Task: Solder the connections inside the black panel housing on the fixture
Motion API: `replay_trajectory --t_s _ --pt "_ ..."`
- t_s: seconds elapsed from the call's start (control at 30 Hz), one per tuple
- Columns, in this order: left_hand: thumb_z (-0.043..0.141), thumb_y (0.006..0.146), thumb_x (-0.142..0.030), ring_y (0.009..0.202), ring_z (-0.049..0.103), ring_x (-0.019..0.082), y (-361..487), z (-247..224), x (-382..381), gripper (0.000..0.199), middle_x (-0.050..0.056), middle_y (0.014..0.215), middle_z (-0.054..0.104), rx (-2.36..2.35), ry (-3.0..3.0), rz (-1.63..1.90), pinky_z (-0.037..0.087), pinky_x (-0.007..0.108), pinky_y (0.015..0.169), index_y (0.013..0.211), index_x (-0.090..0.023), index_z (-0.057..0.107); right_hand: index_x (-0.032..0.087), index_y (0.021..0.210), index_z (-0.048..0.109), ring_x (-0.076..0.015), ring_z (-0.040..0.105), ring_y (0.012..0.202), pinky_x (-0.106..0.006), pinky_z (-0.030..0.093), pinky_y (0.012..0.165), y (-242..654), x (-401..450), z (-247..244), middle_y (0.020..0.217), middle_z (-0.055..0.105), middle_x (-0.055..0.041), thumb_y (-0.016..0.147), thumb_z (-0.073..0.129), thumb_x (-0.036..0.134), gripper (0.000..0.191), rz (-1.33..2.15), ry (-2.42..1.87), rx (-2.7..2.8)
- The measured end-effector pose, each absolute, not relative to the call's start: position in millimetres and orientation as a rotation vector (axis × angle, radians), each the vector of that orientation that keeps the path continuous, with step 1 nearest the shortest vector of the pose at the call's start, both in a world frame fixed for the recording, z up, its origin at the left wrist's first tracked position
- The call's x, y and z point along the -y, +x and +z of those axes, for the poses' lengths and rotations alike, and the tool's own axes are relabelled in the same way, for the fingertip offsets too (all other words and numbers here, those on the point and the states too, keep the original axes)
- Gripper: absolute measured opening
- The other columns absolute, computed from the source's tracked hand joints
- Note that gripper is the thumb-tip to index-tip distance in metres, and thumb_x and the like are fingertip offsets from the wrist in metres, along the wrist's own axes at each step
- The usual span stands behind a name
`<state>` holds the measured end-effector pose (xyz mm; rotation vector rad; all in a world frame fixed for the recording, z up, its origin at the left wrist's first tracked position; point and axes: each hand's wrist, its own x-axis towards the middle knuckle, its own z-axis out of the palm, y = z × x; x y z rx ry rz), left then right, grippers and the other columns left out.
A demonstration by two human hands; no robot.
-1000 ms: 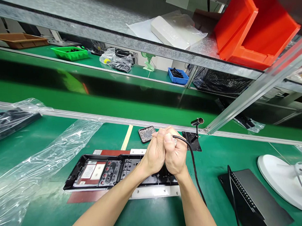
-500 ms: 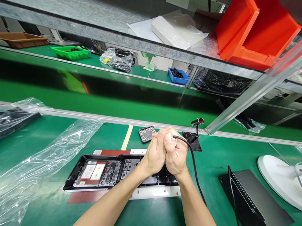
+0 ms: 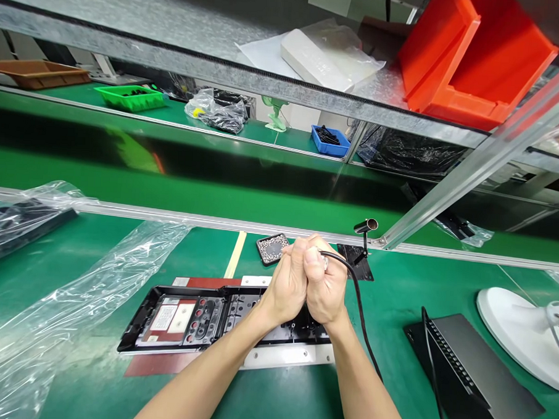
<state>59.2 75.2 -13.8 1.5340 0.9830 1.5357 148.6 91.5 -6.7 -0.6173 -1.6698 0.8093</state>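
Both my hands are held together above a long black plastic housing (image 3: 223, 318), knuckles touching. My right hand (image 3: 326, 282) is closed around a black cable (image 3: 360, 293), which leaves at the thumb and curves down to the right behind the forearm. My left hand (image 3: 288, 284) is closed too, pressed against the right one; what its fingers hold is hidden. The housing lies open side up in a fixture with white strips (image 3: 291, 356) and reddish-brown board (image 3: 161, 366). My hands and forearms cover part of its right half.
Behind my hands lie a tray of small screws (image 3: 272, 249) and a metal-tube holder (image 3: 366, 227). A black box with ports (image 3: 467, 366) and a white round base (image 3: 524, 337) are at right. Clear plastic film (image 3: 95, 294) spreads left. An orange-red bin (image 3: 475, 63) sits on the shelf overhead.
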Motion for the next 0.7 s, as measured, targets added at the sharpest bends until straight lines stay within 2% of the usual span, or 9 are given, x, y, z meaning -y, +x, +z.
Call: replay_trajectory --t_s 0.2,0.47,0.7 --pt "0.015 0.108 -0.048 0.082 0.059 0.013 59.9 -15.5 -73.6 0.057 0.004 0.083 0.061 -1.016 1.491 1.539 0.048 0.025 0.084 0.084 -0.016 0.056 0.016 0.077 0.053 -0.0129 0.049 0.076 -0.03 0.041 0.073 148.4 -92.6 -7.9 0.08 0.053 -0.0039 0.1 0.048 0.03 0.028 0.811 -0.625 1.67" --pt "0.016 0.107 -0.048 0.07 0.048 0.013 60.2 -18.0 -75.1 0.048 0.002 0.072 0.047 -1.084 1.487 1.562 0.048 0.026 0.087 0.074 -0.019 0.037 0.016 0.075 0.051 -0.0123 0.046 0.074 -0.03 0.042 0.072 148.0 -92.6 -8.1 0.078 0.05 -0.0033 0.1 0.048 0.03 0.029 0.814 -0.617 1.664" --pt "0.014 0.108 -0.046 0.08 0.054 0.013 60.7 -11.2 -74.5 0.052 0.002 0.074 0.045 -0.983 1.514 1.568 0.047 0.025 0.087 0.073 -0.018 0.041 0.016 0.077 0.054 -0.0128 0.049 0.076 -0.031 0.043 0.074 148.7 -92.1 -9.0 0.081 0.052 -0.0038 0.1 0.048 0.031 0.028 0.808 -0.64 1.673"
